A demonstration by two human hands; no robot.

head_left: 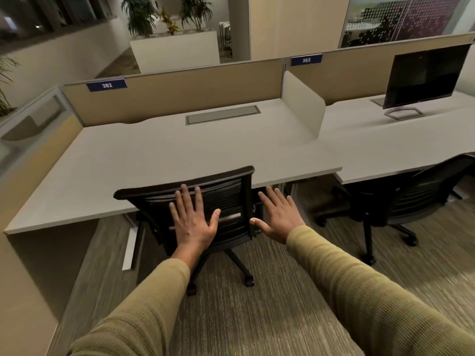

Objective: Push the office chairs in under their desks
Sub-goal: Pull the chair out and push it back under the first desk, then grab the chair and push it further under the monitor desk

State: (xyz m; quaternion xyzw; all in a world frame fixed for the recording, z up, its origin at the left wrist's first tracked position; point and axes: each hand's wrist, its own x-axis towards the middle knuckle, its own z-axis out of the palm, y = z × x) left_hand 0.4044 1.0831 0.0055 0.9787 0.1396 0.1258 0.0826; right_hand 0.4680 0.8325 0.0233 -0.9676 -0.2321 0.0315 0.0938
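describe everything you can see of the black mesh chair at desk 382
The black mesh-backed office chair has a curved top rail and a castor star base, upright on striped carpet, its back at the pale grey desk edge. The left hand lies spread on its backrest; the right hand hovers open beside it.

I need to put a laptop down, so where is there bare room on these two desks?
Desk 382 is bare from the cable flap to its front edge, between the side panel and the white divider. Desk 383 is bare in front of the monitor stand. The chair crowds 382's front edge.
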